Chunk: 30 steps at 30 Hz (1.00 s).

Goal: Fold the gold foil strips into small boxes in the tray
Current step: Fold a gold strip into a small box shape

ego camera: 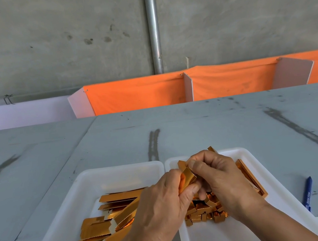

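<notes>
We find both hands working one gold foil strip (188, 176), held in the air above the left part of the right tray (244, 155), just beside the gap between the two white trays. The left hand (160, 205) pinches the strip's lower part between its thumb and curled fingers. The right hand (220, 178) pinches the upper part with its thumb and bent forefinger, the other fingers curled under. The strip is already partly folded. Its visible part slants from the left palm up and away toward the right thumb, and we cannot read its full length, since the fingers cover both ends.

In the left tray (120, 171) lies a pile of flat strips (106, 221). Their long axes run mostly left to right, and several slant upward to the right. In the right tray a heap of small boxes (204, 212) sits under the hands. A long gold piece (250, 177) lies along that tray's right wall. A blue pen (307, 192) lies on the grey table (194, 128), right of the trays.
</notes>
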Each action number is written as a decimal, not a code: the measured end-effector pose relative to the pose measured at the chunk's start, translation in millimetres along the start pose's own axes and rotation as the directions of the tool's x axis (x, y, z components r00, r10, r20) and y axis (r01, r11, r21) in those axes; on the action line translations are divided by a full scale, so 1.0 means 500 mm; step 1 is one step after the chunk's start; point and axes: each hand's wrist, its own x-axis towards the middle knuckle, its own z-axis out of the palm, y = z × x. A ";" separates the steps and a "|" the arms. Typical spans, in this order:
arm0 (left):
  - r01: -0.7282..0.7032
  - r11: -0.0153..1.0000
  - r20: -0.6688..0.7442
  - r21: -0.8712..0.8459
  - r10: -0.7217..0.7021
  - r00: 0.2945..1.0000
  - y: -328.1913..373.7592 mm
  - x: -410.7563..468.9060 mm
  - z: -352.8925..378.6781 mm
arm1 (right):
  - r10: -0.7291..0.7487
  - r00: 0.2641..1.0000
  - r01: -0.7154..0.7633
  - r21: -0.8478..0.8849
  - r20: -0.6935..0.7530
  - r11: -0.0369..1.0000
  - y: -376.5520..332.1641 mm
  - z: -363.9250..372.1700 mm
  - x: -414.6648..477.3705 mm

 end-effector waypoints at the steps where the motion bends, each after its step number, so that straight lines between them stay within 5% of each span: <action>1: 0.002 1.000 0.000 -0.003 -0.002 1.000 0.000 0.000 0.000 | 0.002 1.000 -0.002 0.001 -0.002 1.000 0.001 0.001 0.000; 20: 0.042 0.999 -0.038 -0.025 -0.043 0.998 -0.005 0.000 -0.010 | -0.017 0.998 0.018 -0.020 0.060 1.000 -0.001 -0.011 -0.001; 30: 0.030 0.994 -0.035 0.107 -0.026 0.999 0.000 0.000 -0.018 | 0.026 0.999 -0.027 0.037 0.043 0.999 -0.003 -0.014 0.003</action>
